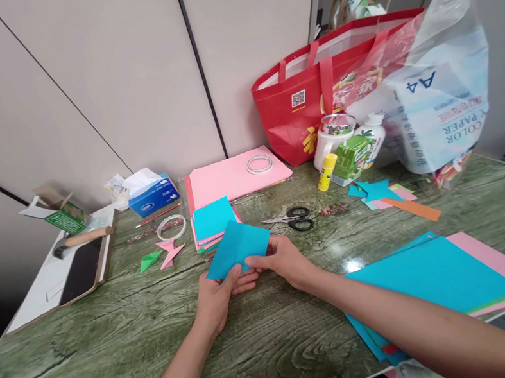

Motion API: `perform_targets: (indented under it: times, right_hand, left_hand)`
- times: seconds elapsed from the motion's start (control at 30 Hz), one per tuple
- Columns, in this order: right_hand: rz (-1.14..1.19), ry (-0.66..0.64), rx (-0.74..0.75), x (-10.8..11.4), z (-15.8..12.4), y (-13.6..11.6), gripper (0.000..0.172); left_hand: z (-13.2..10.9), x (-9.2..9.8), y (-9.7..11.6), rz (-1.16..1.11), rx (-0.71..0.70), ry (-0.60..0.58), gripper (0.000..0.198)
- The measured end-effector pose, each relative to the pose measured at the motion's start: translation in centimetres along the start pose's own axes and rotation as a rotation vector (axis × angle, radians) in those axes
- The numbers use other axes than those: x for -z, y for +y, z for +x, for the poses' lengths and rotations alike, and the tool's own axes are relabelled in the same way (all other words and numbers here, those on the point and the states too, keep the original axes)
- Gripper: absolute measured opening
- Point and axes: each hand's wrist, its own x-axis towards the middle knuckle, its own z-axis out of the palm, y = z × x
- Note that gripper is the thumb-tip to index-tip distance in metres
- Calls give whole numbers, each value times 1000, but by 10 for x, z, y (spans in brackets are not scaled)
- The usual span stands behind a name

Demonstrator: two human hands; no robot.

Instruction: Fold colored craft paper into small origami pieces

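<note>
Holding a folded blue paper square [237, 247] just above the green wood-grain table [270, 342], both hands are pinching its lower edges. The left hand [217, 296] is gripping the bottom left corner with thumb on top, and the right hand [284, 260] is gripping the right edge, fingers curled beneath. The sheet is looking smooth and matte, tilted like a diamond. Just behind it a stack of small blue and pink squares [213, 222] is lying flat, with black-handled scissors [294, 218] to its right. A ring of white tape [172, 227] is resting near two folded paper shapes [162, 255]. Large blue and pink sheets [437, 280] are fanning out at the right edge.
</note>
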Motion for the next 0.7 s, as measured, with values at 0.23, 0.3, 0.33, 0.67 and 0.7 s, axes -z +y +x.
perform_targets:
  times: [0.23,0.3,0.33,0.67,0.7]
  right_hand:
    - [-117,-74,27,2,1,5,34]
    - [-121,-73,26,1,1,5,30]
    - [-113,-68,21,0,1,4,29]
    - [40,-99,-82,2,-1,-7,30]
    - [46,-97,-99,3,0,-7,30]
  left_hand:
    - [1,1,-2,68,-43,42,20]
    - [1,0,-2,95,-56,48,19]
    - [1,-1,-2,107,-65,58,19]
    - [1,0,-2,159,-103,73,19]
    - [1,0,-1,155,-106,57,20]
